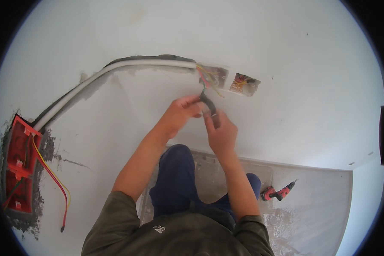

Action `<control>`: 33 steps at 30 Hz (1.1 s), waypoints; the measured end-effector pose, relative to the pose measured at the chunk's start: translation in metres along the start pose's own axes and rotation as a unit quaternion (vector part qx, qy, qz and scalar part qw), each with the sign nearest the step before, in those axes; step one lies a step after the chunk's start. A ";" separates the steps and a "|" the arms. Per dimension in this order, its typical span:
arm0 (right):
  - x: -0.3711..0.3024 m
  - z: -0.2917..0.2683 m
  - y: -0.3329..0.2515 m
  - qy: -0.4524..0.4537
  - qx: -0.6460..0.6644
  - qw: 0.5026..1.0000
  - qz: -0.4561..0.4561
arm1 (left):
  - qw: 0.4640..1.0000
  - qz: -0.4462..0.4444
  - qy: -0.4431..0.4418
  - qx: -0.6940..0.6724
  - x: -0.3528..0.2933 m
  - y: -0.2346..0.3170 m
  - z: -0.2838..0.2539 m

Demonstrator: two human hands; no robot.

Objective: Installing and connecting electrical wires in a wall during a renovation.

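Observation:
In front of the wall, my two hands meet at a curved black band that looks like a roll of black electrical tape (210, 104). My right hand (224, 133) is closed on its lower side, fingers bent round it. My left hand (180, 114) pinches at its upper left edge, where a green wire (204, 83) comes down; the exact contact is blurred. Loose red (205, 78) and yellow wires (218, 91) hang beside it from the end of a white conduit (158, 62).
The conduit runs in a wall groove to red junction boxes (20, 147) at left, with red and yellow wires (55, 175) dangling. Right of its end is a wall recess (244, 84) with wires. A red cordless drill (281, 192) lies on the floor (311, 205) beyond my knee.

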State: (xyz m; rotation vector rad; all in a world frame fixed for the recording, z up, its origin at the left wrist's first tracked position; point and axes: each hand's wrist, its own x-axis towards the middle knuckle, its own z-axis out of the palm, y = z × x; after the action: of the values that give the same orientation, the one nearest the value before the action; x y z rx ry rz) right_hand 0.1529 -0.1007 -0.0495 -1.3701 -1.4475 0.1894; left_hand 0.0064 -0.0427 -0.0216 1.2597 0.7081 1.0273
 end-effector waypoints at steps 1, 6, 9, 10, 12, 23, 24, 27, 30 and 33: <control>-0.002 0.005 0.001 0.000 0.001 1.000 -0.003 | 0.998 -0.016 -0.047 0.036 -0.001 -0.001 -0.002; -0.003 0.019 0.001 -0.111 0.171 0.966 0.156 | 1.000 -0.031 0.005 0.001 0.006 -0.011 -0.021; -0.008 0.013 0.006 -0.107 0.132 0.975 0.144 | 0.988 0.020 0.073 0.133 0.001 -0.004 -0.024; -0.008 0.010 0.006 -0.108 0.131 0.975 0.144 | 0.959 0.063 0.113 0.253 -0.005 0.004 -0.022; -0.008 0.003 0.001 -0.027 0.089 0.995 0.017 | 0.933 0.149 0.151 0.292 -0.014 0.024 -0.004; 0.026 -0.027 -0.029 -0.041 -0.101 0.985 -0.133 | 0.978 0.126 0.147 0.078 -0.013 0.012 0.012; 0.024 -0.029 -0.027 -0.055 -0.074 0.991 -0.094 | 0.978 0.127 0.146 0.077 -0.008 0.007 0.008; 0.014 -0.025 -0.017 -0.041 0.041 0.998 -0.027 | 0.981 -0.035 -0.007 -0.189 0.001 0.002 0.001; 0.008 -0.022 -0.011 -0.084 0.161 0.976 0.122 | 0.986 -0.016 -0.033 -0.161 0.005 0.002 -0.001; 0.006 -0.014 0.002 -0.103 0.271 0.939 0.183 | 0.994 0.021 -0.054 -0.095 0.011 -0.002 -0.009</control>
State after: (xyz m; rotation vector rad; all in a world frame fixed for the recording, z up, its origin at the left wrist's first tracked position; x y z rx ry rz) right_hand 0.1663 -0.1026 -0.0422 -1.1614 -1.1667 0.9277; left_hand 0.0032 -0.0288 -0.0239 1.1585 0.4903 1.0285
